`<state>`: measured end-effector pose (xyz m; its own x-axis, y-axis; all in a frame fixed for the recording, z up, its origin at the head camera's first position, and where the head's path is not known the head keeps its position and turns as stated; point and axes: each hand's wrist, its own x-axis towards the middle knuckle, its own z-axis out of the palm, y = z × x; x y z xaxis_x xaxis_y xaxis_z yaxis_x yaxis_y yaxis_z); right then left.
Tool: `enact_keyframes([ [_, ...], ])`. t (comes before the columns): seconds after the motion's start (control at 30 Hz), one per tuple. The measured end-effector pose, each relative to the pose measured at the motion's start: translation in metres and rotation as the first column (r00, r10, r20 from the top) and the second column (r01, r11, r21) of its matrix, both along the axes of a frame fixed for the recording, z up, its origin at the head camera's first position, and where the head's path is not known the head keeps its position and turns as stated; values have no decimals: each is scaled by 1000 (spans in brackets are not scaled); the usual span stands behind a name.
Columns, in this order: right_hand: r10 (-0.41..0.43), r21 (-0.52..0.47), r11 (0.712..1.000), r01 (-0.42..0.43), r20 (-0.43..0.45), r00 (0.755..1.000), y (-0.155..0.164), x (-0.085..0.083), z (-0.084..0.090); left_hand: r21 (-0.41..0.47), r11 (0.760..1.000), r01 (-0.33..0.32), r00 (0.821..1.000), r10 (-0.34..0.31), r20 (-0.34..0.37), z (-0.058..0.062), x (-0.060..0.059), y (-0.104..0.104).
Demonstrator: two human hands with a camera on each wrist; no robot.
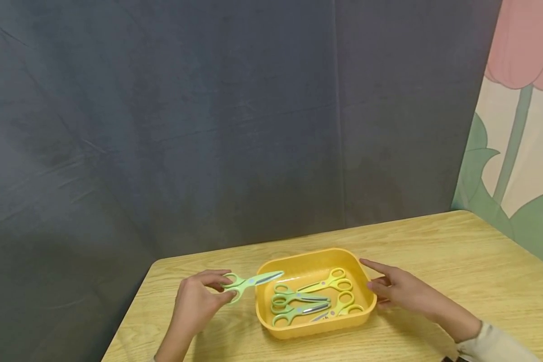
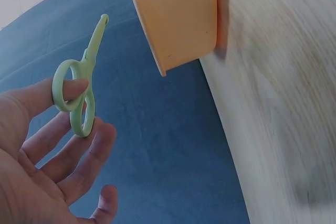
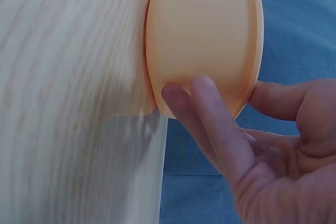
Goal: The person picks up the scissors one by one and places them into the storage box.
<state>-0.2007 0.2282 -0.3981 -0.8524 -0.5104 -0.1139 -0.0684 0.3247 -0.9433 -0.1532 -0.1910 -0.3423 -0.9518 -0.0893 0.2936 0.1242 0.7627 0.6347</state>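
Note:
My left hand (image 1: 223, 290) pinches a pair of light green scissors (image 1: 253, 280) by the handle loops, just left of a yellow tray (image 1: 298, 329). The blades point right, over the tray's left rim. In the left wrist view a fingertip passes through one loop of the scissors (image 2: 86, 77), with my left hand (image 2: 79, 111) otherwise loosely spread beside the tray (image 2: 178, 14). My right hand (image 1: 380, 284) rests with straight fingers against the tray's right wall; in the right wrist view its fingertips (image 3: 181, 95) touch the tray (image 3: 199, 30). Several green and yellow scissors (image 1: 314, 299) lie inside the tray.
The tray sits on a light wooden table (image 1: 457, 261) near its back left corner. A dark grey cloth backdrop (image 1: 208, 125) hangs behind the table. A painted flower wall (image 1: 520, 125) stands at the right.

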Motion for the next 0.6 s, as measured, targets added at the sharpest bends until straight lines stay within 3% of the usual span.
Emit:
enact_keyframes([
  [0.3,-34,25,999,33,6,999,-2,2,2,-18,999,47,998,-48,-28,-6,-8,11],
  [0.6,-51,45,998,50,5,999,-3,2,3,-72,997,28,999,-31,-36,-11,-14,17],
])
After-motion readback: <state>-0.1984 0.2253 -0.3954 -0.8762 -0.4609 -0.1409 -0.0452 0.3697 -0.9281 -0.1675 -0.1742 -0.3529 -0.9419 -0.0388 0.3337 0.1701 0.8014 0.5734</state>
